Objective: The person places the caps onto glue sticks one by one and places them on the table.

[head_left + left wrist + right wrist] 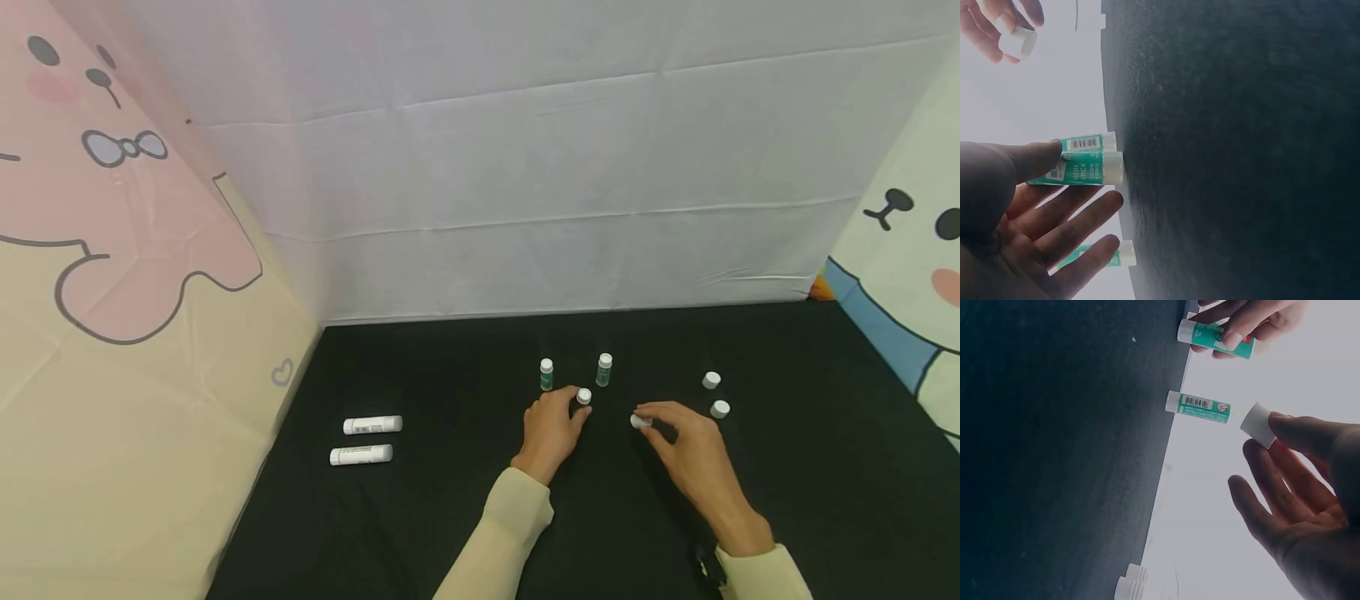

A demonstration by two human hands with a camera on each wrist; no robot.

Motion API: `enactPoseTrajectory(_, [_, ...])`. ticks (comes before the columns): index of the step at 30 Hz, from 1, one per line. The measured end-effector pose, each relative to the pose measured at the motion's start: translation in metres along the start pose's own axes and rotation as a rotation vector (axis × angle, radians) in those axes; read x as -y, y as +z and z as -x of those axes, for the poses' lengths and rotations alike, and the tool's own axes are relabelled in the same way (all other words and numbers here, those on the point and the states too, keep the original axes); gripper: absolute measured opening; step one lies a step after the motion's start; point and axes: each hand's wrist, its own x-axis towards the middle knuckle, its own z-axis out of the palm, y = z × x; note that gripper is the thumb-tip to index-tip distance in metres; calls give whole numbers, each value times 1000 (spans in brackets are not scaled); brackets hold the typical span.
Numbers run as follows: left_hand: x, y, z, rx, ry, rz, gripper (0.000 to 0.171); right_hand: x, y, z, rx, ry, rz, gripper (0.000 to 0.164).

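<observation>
My left hand (550,429) grips an upright green glue stick (1085,169) between thumb and fingers; its white top (584,396) shows in the head view. The stick's white base is down close to the black table. Between thumb and fingertips, my right hand (686,446) pinches a small white cap (1259,425), held up off the table and apart from the glue stick. Just beyond the left hand stand two more upright green glue sticks, one behind it (547,375) and one a little to the right (603,370).
Two loose white caps, one farther back (712,380) and one nearer (720,409), stand to the right of my right hand. At the left lie two white tubes, a rear one (372,425) and a front one (361,454). A white cloth (495,267) hangs behind the black table (450,533).
</observation>
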Motion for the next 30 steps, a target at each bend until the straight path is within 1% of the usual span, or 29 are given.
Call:
enactPoseTrajectory(7, [0,-5,5,2,25,-20,25,2,0,0,7,3,-8,33])
enactPoseTrajectory(11, [1,-7,10,-2,43,-37,26,3,0,0,-5,-13,-12,33])
enactPoseTrajectory(16, [4,-11,16,-26,65,-50,23,4,1,0,-28,-43,-32,34])
enactPoseTrajectory(22, [5,-17,22,-46,98,-47,18,7,2,-1,-31,-48,-50,34])
enactPoseTrajectory(30, [8,-20,31,-60,100,-48,18,15,2,-2,-28,-59,-69,34])
